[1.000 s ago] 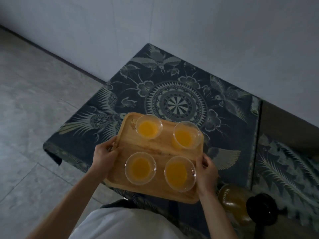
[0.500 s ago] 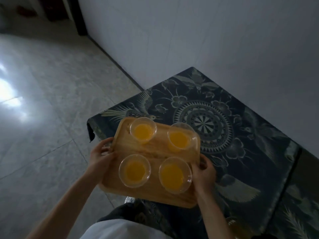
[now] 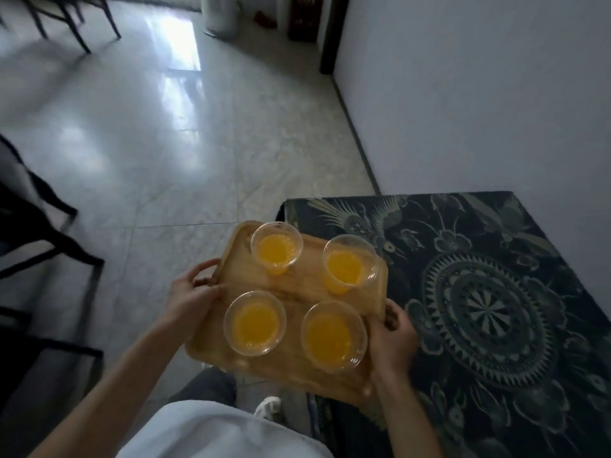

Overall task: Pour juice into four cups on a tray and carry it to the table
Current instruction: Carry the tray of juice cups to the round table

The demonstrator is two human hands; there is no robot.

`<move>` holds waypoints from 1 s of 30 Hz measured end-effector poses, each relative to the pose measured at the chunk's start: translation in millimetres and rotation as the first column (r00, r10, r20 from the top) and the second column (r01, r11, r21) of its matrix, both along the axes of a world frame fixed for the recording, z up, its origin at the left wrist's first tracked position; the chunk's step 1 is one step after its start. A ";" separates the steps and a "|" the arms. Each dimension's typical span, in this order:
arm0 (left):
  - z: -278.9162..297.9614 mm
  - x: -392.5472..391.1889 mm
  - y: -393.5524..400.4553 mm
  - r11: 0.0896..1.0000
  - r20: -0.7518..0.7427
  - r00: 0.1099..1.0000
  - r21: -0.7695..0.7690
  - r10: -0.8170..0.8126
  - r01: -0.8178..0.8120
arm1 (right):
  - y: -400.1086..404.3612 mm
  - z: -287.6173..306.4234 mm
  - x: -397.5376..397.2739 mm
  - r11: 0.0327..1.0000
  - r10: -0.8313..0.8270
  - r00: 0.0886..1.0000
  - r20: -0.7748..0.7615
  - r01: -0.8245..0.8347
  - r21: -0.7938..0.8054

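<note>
I carry a wooden tray in the air, partly over the floor and partly over the corner of a cloth-covered table. Several clear plastic cups of orange juice stand on it: one far left, one far right, one near left, one near right. My left hand grips the tray's left rim, thumb on top. My right hand grips the right rim, fingers curled under it.
The table's dark patterned cloth fills the right side, against a white wall. Grey tiled floor stretches left and ahead. Dark chair legs stand at the left edge, more chair legs at the top left.
I have turned left, away from the cloth-covered table, with the tray. The tray now hangs mostly over the floor, and the room with chairs has come into view.
</note>
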State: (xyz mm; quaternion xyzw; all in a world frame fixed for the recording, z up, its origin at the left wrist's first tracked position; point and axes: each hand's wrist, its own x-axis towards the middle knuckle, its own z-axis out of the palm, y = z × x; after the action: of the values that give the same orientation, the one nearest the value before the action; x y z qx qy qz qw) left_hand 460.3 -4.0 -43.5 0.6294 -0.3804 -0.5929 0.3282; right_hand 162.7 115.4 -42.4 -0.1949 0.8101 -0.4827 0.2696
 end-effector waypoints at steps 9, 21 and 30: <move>1.2 95.2 16.4 0.958 -0.025 0.958 0.011 0.286 -0.286 | -78.6 -2.4 68.1 0.961 0.274 0.959 0.070 -0.275 0.010; 6.0 228.4 -4.3 0.842 0.011 0.841 0.005 0.540 -0.540 | -194.2 2.0 213.3 0.844 0.535 0.842 0.065 -0.536 -0.001; 16.6 326.0 -40.5 0.721 -0.031 0.721 -0.033 0.692 -0.693 | -276.2 12.5 327.5 0.764 0.644 0.759 0.096 -0.645 -0.020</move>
State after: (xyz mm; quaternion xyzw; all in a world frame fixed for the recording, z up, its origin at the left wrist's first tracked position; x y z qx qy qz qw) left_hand 786.3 -44.5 -26.9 0.7138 -0.1278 -0.4245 0.5421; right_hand 490.3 -160.7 -29.9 -0.4360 0.6830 -0.3639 0.4594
